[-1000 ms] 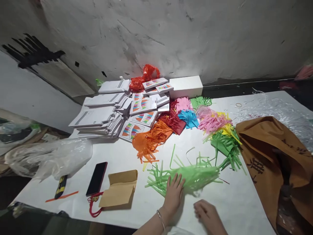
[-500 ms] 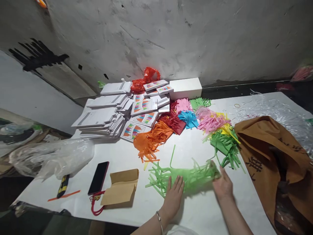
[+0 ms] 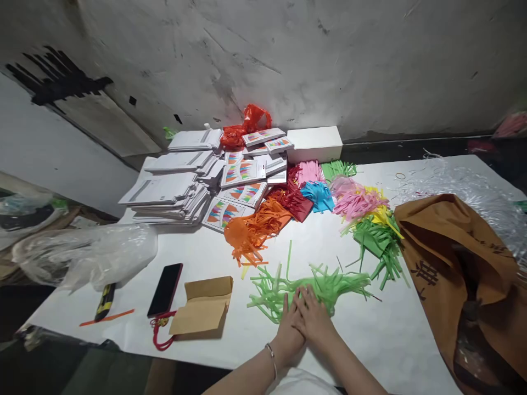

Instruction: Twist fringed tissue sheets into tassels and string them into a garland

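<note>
A light green fringed paper tassel (image 3: 341, 285) lies sideways on the white table in front of me, its strips fanning out at both ends. My left hand (image 3: 289, 327) rests on its near middle with the fingers stretched out. Beside it, partly overlapping it, my right hand (image 3: 316, 319) presses on the middle of the same paper, fingers also extended. The bit of paper under the fingertips is hidden. Just beyond are orange fringed tassels (image 3: 257, 225) and, to the right, darker green ones (image 3: 376, 247).
Stacks of white packets (image 3: 164, 189) and printed packs (image 3: 242, 173) stand at the back beside a white box (image 3: 315, 144). At left lie a phone (image 3: 165, 289), a brown paper piece (image 3: 203, 310), a cutter (image 3: 105, 302) and a plastic bag (image 3: 99, 252). A brown cloth bag (image 3: 457, 258) covers the right side.
My right hand has let go of the tassel's right end and moved left to its middle, against my left hand. The strips at the right end now lie spread on the table.
</note>
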